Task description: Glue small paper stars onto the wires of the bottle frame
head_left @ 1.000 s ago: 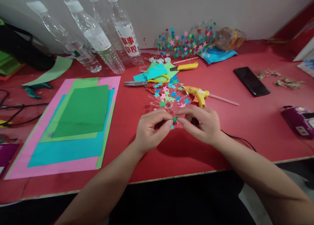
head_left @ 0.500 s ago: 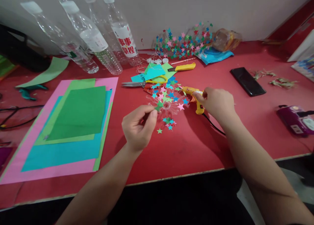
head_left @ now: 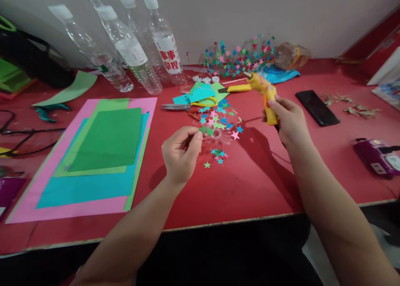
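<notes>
Thumb and fingers of my left hand [head_left: 183,152] pinch at the left edge of a clear plastic piece [head_left: 216,133] with strips that carry colored paper stars. A dark green star [head_left: 203,130] sits at those fingertips. My right hand [head_left: 289,119] is wrapped round the handle of a yellow glue gun [head_left: 265,95], raised above the table with its nozzle pointing up and left. Just below the plastic piece lies a small pile of loose stars [head_left: 219,154], with a light green star [head_left: 207,165] beside it.
Scissors [head_left: 176,107], a yellow cutter [head_left: 239,88] and paper scraps [head_left: 203,92] lie behind the stars. Colored sheets [head_left: 106,140] cover the left; bottles [head_left: 167,48] stand behind. A phone [head_left: 317,108] and a purple power socket [head_left: 378,157] lie at right.
My right hand has lifted the yellow glue gun off the table, its nozzle now higher. My left hand keeps its pinch near the stars, and the whole view has shifted slightly.
</notes>
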A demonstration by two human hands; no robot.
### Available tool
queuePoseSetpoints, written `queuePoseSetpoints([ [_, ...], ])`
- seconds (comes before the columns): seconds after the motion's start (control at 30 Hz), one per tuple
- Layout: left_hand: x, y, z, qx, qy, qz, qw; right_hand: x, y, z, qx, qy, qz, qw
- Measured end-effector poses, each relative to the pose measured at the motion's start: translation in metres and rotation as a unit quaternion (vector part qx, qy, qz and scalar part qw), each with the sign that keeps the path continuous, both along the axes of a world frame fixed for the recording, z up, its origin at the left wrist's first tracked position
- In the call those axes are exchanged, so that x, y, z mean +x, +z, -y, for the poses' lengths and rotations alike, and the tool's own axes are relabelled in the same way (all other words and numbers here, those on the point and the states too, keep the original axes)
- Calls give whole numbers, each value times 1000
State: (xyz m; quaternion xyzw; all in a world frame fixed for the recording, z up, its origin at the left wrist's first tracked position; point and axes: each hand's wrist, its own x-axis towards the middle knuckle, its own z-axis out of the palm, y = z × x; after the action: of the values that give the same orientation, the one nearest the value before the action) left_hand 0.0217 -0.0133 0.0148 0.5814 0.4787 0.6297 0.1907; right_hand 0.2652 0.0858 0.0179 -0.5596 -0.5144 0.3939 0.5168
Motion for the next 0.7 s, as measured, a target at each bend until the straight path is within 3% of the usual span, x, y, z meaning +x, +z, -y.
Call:
queuePoseSetpoints([
  [0.13,-1,-1,-1,-5,6,-10,1000,-13,19,23,-31,139,-147,979],
  [0.3,-2,-1,-3,-9,21,-23,999,-24,23,45,-51,247,-136,958],
  [0.53,-3,-1,-4,-15,23,-17,999,-27,20,61,26,311,-20,950],
  [0.7,-4,-3,-5,-20,29,-23,999,-33,26,71,37,296,38,954],
])
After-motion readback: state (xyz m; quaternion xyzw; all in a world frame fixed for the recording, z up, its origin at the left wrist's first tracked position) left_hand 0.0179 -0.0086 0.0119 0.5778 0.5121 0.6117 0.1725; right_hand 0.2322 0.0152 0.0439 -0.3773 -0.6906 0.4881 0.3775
